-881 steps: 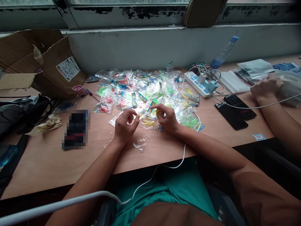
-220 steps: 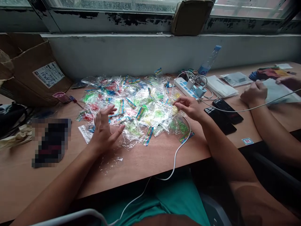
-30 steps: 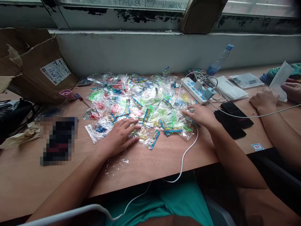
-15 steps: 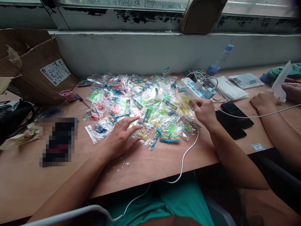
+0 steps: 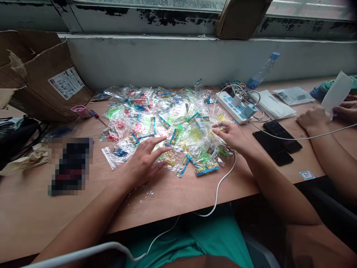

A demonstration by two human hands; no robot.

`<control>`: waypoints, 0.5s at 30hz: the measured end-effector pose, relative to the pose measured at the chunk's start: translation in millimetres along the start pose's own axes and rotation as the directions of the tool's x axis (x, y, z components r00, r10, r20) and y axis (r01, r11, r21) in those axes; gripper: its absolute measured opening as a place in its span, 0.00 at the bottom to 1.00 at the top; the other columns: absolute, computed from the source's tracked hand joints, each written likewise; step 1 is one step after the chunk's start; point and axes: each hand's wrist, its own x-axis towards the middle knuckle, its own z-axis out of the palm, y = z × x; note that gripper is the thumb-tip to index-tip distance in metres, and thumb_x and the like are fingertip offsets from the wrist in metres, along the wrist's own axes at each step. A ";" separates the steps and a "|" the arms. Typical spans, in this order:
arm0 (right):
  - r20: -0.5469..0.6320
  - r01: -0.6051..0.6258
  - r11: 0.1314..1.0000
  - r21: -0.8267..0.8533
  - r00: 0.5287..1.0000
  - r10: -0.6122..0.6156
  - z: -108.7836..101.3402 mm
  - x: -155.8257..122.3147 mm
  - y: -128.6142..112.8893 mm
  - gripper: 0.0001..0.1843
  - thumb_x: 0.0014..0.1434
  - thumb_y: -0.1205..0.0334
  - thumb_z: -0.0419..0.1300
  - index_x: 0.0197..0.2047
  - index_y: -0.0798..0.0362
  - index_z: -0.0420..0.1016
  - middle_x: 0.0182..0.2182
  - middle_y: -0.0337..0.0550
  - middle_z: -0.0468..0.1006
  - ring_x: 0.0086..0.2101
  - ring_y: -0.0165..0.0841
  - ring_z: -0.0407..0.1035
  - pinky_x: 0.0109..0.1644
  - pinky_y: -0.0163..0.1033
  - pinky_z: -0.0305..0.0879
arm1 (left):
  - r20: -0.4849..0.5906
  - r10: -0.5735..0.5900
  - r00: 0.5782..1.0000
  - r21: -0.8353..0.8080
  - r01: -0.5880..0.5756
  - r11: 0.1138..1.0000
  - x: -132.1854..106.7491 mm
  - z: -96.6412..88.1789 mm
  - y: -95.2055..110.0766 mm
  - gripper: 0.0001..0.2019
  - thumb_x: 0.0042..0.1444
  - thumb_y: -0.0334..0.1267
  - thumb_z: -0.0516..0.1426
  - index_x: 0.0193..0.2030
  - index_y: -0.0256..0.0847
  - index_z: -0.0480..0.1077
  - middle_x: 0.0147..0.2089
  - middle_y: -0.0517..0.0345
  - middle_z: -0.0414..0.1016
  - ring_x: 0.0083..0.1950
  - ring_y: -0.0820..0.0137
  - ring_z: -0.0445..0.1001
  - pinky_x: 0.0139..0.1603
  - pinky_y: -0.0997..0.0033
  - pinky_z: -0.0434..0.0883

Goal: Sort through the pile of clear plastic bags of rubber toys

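A heap of clear plastic bags [image 5: 167, 108] with blue patterned header strips lies in front of me, small red, green, yellow and blue pieces inside them. My left hand [image 5: 147, 160] rests at the heap's near edge, fingers spread, holding nothing. My right hand [image 5: 230, 137] is over the heap's right side, its thumb and forefinger apart. Just left of its fingertips lies a clear bag with yellow contents [image 5: 197, 132], on top of the others. A blue header strip [image 5: 208, 169] lies at the heap's front edge.
A cardboard box [image 5: 52, 74] stands at left, near a screwdriver [image 5: 97, 117] and a pink holder [image 5: 80, 111]. To the right are a power strip [image 5: 230, 106], a bottle [image 5: 262, 72] and phones [image 5: 281, 136]. Another person's hands hold a white sheet [image 5: 337, 91]. A white cable crosses the table.
My right hand has moved left and its pinch has opened. The bag with yellow contents has gone from its fingers onto the heap. My left hand has stayed in place.
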 end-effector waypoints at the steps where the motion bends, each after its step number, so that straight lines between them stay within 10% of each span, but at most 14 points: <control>1: -0.050 0.022 0.998 -0.058 0.998 -0.025 -2.3 1.8 2.7 0.32 0.55 0.34 0.69 0.49 0.53 0.77 0.16 0.27 0.58 0.18 0.26 0.47 0.24 0.36 0.41 | -0.002 0.002 1.000 -0.002 -0.002 1.000 -0.1 0.3 0.3 0.19 0.70 0.37 0.59 0.66 0.47 0.68 0.76 0.44 0.62 0.74 0.51 0.65 0.71 0.43 0.65; 8: -0.349 -0.185 0.778 -0.600 0.936 -0.047 -37.0 20.6 25.1 0.24 0.66 0.56 0.60 0.63 0.51 0.76 0.31 0.47 0.83 0.33 0.42 0.74 0.38 0.42 0.63 | -0.004 0.004 1.000 -0.018 -0.004 1.000 1.2 2.1 2.0 0.20 0.70 0.36 0.59 0.67 0.49 0.67 0.76 0.46 0.63 0.73 0.51 0.65 0.71 0.43 0.66; 15: -0.232 -0.282 0.656 -0.700 0.959 0.164 -46.1 34.0 38.8 0.29 0.63 0.46 0.64 0.62 0.52 0.78 0.51 0.57 0.84 0.48 0.52 0.79 0.44 0.45 0.68 | -0.014 0.011 1.000 -0.028 -0.012 1.000 1.5 3.7 -0.1 0.19 0.70 0.36 0.58 0.66 0.49 0.68 0.76 0.48 0.63 0.71 0.52 0.67 0.70 0.44 0.67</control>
